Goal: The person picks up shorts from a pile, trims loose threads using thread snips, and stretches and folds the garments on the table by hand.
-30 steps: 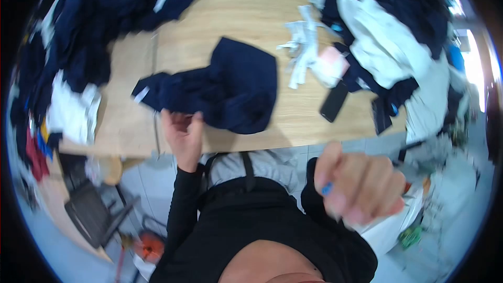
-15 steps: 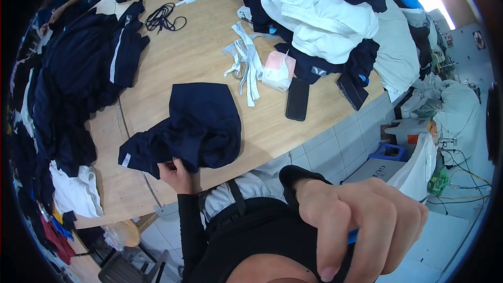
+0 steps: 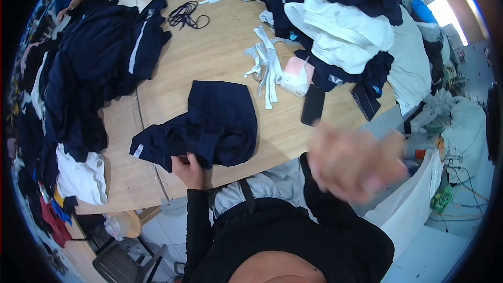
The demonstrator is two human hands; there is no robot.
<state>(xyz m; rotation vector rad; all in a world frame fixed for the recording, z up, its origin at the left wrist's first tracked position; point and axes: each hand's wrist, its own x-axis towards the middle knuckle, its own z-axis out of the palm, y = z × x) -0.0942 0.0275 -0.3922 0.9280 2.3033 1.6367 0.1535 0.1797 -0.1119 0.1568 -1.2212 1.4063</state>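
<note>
Pinching the navy garment (image 3: 225, 120), left hand (image 3: 188, 171) with fingers clamped on its edge, right hand (image 3: 353, 162) a blur, fingers impossible to tell

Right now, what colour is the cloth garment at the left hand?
The garment is mostly navy, clearest in head view.

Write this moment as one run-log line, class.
left hand: touching navy garment | right hand: raised, blurred | black phone: on table

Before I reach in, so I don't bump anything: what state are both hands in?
Left hand: closed on the near edge of the navy garment.
Right hand: blurred; cannot tell whether it's open, closed or holding anything.
</note>
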